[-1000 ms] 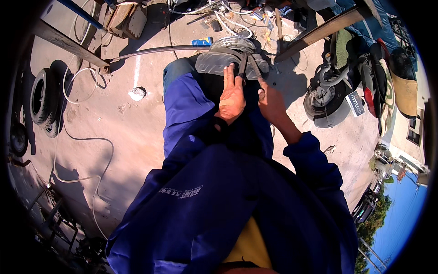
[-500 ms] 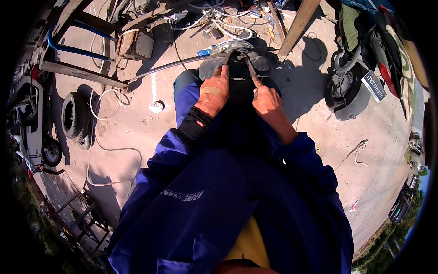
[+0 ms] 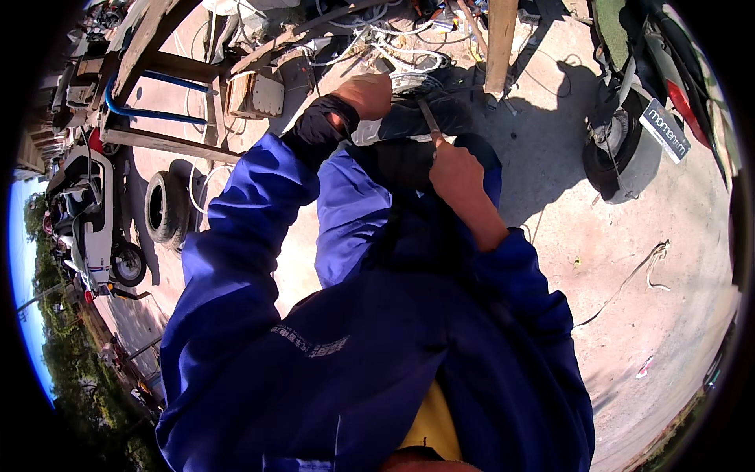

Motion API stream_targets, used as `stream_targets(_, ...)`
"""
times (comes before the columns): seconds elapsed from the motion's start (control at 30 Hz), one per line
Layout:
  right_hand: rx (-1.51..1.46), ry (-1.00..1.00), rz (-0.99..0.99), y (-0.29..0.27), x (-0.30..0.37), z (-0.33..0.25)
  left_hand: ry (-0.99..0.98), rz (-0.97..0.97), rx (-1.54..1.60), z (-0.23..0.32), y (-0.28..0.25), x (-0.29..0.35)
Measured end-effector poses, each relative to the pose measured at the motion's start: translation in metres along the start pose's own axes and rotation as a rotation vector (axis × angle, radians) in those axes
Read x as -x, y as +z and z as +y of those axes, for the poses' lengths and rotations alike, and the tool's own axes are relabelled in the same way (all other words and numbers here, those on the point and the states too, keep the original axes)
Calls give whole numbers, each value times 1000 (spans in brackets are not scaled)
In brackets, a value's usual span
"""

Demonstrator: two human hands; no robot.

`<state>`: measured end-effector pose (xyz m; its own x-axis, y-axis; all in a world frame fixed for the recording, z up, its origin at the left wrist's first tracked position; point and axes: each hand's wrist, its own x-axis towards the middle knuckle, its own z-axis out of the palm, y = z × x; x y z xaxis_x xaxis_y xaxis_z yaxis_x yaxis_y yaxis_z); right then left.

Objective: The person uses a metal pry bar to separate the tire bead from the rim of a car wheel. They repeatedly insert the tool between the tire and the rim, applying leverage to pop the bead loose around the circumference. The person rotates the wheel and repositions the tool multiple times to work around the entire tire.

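Note:
A black tyre [image 3: 450,115] lies in front of my knees, its pale metal rim [image 3: 410,81] partly showing at the far side. My right hand [image 3: 458,169] is closed around a tyre lever [image 3: 429,116], a flat metal bar whose far end reaches the rim edge. My left hand [image 3: 366,96], with a black band at the wrist, is closed over the left side of the tyre. Its fingers face away, and what they hold is hidden. My left forearm covers part of the ground behind it.
Wooden posts [image 3: 499,47] and a frame with a blue tube [image 3: 157,118] stand ahead. White hose [image 3: 405,59] lies tangled beyond the wheel. A loose tyre [image 3: 163,208] and a scooter [image 3: 94,224] are at left; another vehicle's wheel [image 3: 609,153] is at right.
My left hand has moved left and away from me, its elbow swinging out. The right hand stays on the tyre lever. The view has turned slightly, shifting the surroundings rightward.

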<state>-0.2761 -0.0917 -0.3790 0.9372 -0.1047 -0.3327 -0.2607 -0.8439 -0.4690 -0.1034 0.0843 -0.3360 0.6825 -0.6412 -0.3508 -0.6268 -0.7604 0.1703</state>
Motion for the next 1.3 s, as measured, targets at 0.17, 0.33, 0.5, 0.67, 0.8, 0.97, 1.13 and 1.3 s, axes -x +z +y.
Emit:
stream_targets(0.17, 11, 11, -81, -8, -2, -1, -307, 406, 326, 42, 112, 35)
stream_targets(0.33, -60, 51, -43, -9, 2, 8, -274, 450, 478, 51, 133, 31)
stream_targets(0.5, -35, 26, -66, -20, 3, 12, -343, 565, 651, 96, 166, 38)
stream_targets(0.67, 96, 9, -105, -25, 5, 7, -327, 703, 661, 112, 187, 40)
stream_targets(0.8, 161, 42, -114, -23, 8, 2, -280, 736, 656, 117, 207, 36)
stream_targets(0.97, 54, -27, -183, -54, -7, -9, -311, 702, 710, 112, 196, 34)
stream_targets(1.13, 220, -400, -282, -78, -84, 16, -323, 744, 766, 110, 187, 26)
stream_targets(1.3, 1116, -935, -546, -80, -160, 13, -294, 655, 818, 105, 179, 23)
